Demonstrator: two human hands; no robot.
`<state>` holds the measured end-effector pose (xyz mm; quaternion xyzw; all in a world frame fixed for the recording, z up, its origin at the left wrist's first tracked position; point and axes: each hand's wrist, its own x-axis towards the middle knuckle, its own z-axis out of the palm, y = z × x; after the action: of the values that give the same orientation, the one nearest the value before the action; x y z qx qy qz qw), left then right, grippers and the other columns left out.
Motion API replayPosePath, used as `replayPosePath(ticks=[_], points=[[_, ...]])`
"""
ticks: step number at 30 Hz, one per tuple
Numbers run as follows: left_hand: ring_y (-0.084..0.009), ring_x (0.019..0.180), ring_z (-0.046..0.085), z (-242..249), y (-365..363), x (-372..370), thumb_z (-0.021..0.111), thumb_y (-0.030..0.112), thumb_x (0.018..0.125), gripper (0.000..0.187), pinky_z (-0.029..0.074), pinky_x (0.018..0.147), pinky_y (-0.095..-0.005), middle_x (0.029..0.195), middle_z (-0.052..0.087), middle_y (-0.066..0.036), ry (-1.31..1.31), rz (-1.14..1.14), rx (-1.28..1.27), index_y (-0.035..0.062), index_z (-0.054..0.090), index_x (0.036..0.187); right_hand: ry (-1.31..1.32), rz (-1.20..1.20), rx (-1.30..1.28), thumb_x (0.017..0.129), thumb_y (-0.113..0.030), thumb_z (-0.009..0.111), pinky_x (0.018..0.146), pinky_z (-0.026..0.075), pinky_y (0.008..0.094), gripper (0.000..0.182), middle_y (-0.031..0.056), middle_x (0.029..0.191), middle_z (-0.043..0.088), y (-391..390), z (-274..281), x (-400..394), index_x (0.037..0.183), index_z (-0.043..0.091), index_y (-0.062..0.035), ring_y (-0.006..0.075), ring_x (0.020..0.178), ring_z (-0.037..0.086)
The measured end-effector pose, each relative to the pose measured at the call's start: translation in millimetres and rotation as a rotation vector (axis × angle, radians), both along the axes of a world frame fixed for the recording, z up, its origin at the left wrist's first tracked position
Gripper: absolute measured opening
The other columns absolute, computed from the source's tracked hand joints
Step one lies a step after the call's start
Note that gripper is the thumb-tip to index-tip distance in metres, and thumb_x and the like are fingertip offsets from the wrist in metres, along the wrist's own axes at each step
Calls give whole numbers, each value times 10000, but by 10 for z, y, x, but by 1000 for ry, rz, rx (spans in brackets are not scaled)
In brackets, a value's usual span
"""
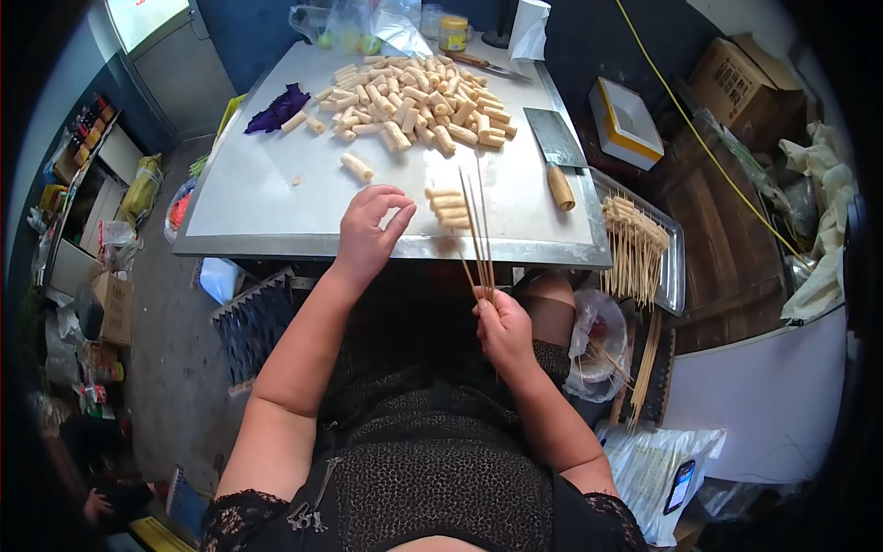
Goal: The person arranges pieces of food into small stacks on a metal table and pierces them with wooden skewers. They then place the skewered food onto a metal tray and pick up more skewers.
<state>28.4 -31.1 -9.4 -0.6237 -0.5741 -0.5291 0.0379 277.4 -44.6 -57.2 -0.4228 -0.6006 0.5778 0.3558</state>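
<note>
In my right hand [504,331] are several thin wooden skewers [480,230], pointing up over the table's front edge. Several short pale rolls [448,208] sit together beside the skewer tips; one skewer seems to run to them. My left hand [372,230] is raised at the front edge, thumb and fingers curved with a gap between them and nothing held. Just beyond it one pale roll [357,166] lies alone on the metal-topped table [258,202]. A large pile of pale rolls [418,101] covers the back middle of the table.
A cleaver [555,152] lies at the table's right, with a knife [487,64] behind the pile. Purple cloth [278,109] is at left. Right of the table, a metal tray [677,267] holds skewered rolls [635,230]. Below are a plastic-lined bowl [598,354] and loose skewers [647,368].
</note>
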Motion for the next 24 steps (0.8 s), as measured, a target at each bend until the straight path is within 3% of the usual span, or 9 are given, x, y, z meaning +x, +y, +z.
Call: replayPosePath(ticks=[4,6,8,10,15,18,24], points=[[-277,943,624,-142,152,111,706,94,814,112,496,836,-341,992,649,-113,51,-90,-54,39,678,907,30,45,-222,986,-163,498,437,413,188,234,8,815,571,-61,16,-35,1157,579,-26,47,554,512],[-291,948,617,-157,171,155,695,135,823,132,496,848,-351,995,646,-115,183,-147,-236,44,682,919,73,32,-244,989,-185,496,450,429,192,226,15,824,579,-30,-50,14,1132,579,-31,59,578,537],[-298,940,612,-135,209,107,683,154,828,146,494,850,-354,995,643,-115,210,-149,-271,50,689,931,220,-145,-248,991,-208,492,453,426,191,217,16,817,580,60,-70,181,1099,578,-40,64,595,547],[-280,925,616,-131,231,79,716,168,800,176,494,842,-346,988,646,-107,204,-164,-309,43,694,922,292,-184,-290,986,-217,502,423,346,177,205,-20,735,533,125,37,465,1081,587,-57,35,521,451],[-279,907,606,-197,267,144,756,189,728,202,500,811,-357,946,644,-92,69,-148,-257,48,711,865,193,82,-498,964,-189,537,403,262,167,225,-61,662,461,-52,148,719,1127,598,-47,18,471,345],[-271,898,606,-251,302,147,761,175,708,201,502,799,-349,930,646,-89,4,-161,-305,44,713,853,63,134,-461,956,-165,549,392,280,175,250,-66,621,437,-124,114,697,1161,597,-29,23,455,349],[-256,876,608,-283,324,162,754,149,708,174,508,773,-337,913,646,-83,-37,-136,-301,42,711,839,70,81,-374,946,-122,554,367,314,188,252,-47,657,496,-193,71,614,1174,570,-16,27,429,398]])
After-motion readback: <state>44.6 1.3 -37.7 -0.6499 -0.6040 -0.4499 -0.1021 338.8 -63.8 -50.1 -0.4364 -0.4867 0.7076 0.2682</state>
